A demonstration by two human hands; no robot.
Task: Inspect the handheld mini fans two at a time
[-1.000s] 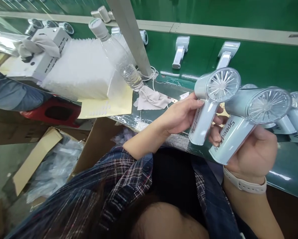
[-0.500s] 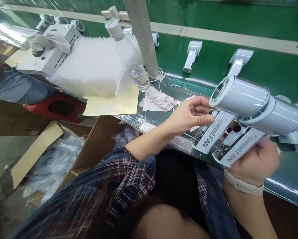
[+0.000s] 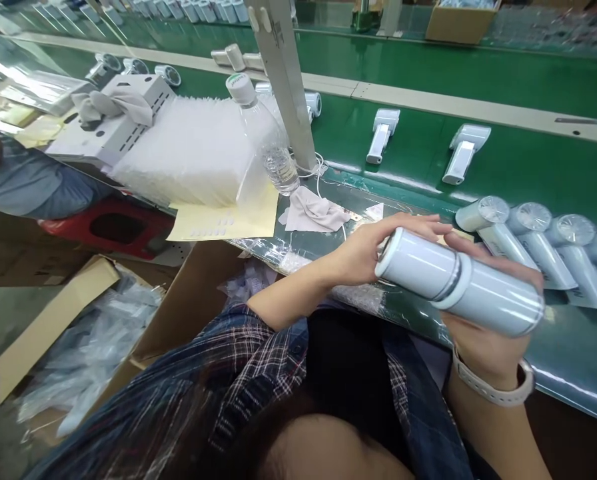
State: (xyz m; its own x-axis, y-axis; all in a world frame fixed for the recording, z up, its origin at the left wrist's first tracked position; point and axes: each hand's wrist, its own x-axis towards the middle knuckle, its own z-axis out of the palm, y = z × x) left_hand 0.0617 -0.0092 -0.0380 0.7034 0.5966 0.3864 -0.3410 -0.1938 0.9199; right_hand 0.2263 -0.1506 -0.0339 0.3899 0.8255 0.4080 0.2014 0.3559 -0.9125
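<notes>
Handheld fans (image 3: pixel 418 263), barrels touching, over the near edge of the tabletop (image 3: pixel 568 340); right hand (image 3: pixel 491 343) wrapped around, left hand (image 3: pixel 366 250) extended behind, pinch hidden; steady, even support would help

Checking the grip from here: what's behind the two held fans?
Behind the fans, parts of the left hand and right hand show; the handles and much of the right hand are covered.

You've got two pale-blue handheld fans (image 3: pixel 421 263) butted end to end, right hand (image 3: pixel 491 343) wrapped round, left hand (image 3: pixel 363 252) up against one.
</notes>
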